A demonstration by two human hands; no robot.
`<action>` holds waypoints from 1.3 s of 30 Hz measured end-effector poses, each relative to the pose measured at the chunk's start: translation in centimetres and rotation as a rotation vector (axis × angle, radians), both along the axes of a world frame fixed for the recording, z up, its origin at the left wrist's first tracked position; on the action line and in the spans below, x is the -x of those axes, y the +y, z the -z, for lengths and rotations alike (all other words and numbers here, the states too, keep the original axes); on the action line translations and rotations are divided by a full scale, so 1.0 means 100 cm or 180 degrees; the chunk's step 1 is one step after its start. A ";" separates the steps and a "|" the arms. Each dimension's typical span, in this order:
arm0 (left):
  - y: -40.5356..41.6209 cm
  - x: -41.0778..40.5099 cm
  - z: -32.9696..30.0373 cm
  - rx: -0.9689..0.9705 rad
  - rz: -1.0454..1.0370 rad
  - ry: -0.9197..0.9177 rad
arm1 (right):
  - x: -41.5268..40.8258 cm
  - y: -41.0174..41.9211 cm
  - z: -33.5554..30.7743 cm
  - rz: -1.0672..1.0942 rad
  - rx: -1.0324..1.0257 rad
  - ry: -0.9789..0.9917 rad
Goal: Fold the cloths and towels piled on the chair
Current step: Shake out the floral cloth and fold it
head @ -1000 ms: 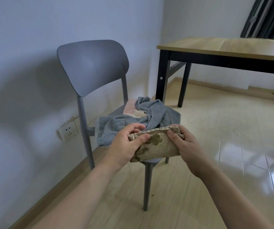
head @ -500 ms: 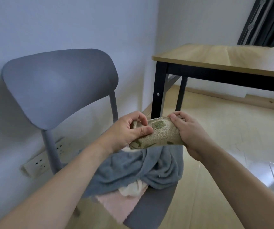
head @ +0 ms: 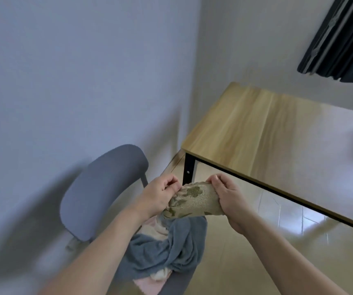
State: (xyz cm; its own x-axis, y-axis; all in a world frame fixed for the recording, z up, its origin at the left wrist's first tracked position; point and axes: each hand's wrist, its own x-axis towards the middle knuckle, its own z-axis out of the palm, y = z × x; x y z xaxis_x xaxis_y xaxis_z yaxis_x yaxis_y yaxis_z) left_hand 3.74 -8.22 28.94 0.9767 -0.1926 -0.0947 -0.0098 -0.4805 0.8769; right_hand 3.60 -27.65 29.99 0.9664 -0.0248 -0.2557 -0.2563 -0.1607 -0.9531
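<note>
Grey chair (head: pixel 99 188) seat holds heaped towels (head: pixel 171 248) (blue-grey, pink, cream).

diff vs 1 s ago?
The view rose and swung toward the table; the tan cloth came up off the chair pile with it. Unchanged: left hand and right hand keep their grip on it; the grey towel stays heaped on the seat.

left hand (head: pixel 160 193): fingers curled, pinching | right hand (head: pixel 226 195): pinching | forearms: both extended forward
</note>
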 end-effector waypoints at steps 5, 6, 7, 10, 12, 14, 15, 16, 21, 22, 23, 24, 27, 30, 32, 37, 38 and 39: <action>-0.029 0.039 -0.140 0.0103 -0.0094 0.0320 | 0.033 -0.021 -0.129 0.0133 0.0088 0.0394; -0.035 0.048 -0.162 0.0276 -0.0068 0.0363 | 0.039 -0.027 -0.146 0.0168 0.0115 0.0472; -0.041 0.056 -0.180 0.0449 -0.0026 0.0385 | 0.043 -0.033 -0.160 0.0177 0.0137 0.0550; -0.056 0.070 -0.209 0.0429 0.0198 0.0412 | 0.048 -0.053 -0.181 0.0228 0.0230 0.0723; -0.066 0.066 -0.207 0.0284 0.0226 0.0359 | 0.046 -0.067 -0.185 0.0270 0.0253 0.0755; -0.080 0.057 -0.203 0.0251 0.0212 0.0327 | 0.043 -0.083 -0.185 0.0382 0.0206 0.0738; -0.089 0.053 -0.203 0.0299 0.0196 0.0347 | 0.043 -0.091 -0.186 0.0426 0.0163 0.0730; -0.100 0.051 -0.203 0.0349 0.0156 0.0380 | 0.043 -0.100 -0.187 0.0449 0.0139 0.0737; -0.171 0.041 -0.203 0.0060 -0.0045 0.0414 | 0.041 -0.167 -0.194 0.0308 -0.0065 0.0832; -0.188 0.038 -0.205 -0.0032 -0.0110 0.0375 | 0.039 -0.184 -0.198 0.0189 -0.0174 0.0832; -0.205 0.036 -0.208 -0.0091 -0.0178 0.0307 | 0.037 -0.202 -0.202 0.0062 -0.0294 0.0813; -0.222 0.032 -0.210 -0.0130 -0.0264 0.0259 | 0.036 -0.219 -0.205 -0.0051 -0.0424 0.0782; -0.274 0.025 -0.217 -0.0146 -0.0551 0.0119 | 0.030 -0.276 -0.212 -0.0328 -0.0631 0.0655; -0.329 0.025 -0.222 -0.0146 -0.0535 0.0154 | 0.024 -0.331 -0.216 -0.0380 -0.0366 0.0522; -0.364 0.025 -0.224 -0.0220 -0.0480 0.0206 | 0.017 -0.363 -0.216 -0.0339 -0.0116 0.0505; -0.431 0.002 -0.226 -0.0473 -0.0063 0.0738 | -0.010 -0.437 -0.218 -0.0238 0.0177 0.0389; -0.445 -0.003 -0.227 -0.0543 0.0008 0.0805 | -0.014 -0.453 -0.217 -0.0242 0.0201 0.0391; -0.460 -0.007 -0.229 -0.0544 0.0032 0.0822 | -0.018 -0.471 -0.217 -0.0254 0.0227 0.0387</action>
State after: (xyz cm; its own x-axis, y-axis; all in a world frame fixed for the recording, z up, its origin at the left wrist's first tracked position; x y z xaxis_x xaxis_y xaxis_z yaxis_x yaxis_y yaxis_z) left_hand 4.41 -54.24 51.85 0.9142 -0.1621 -0.3714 0.1974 -0.6224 0.7574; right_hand 5.43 -74.72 51.73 0.9281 0.0286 -0.3712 -0.3527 -0.2515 -0.9013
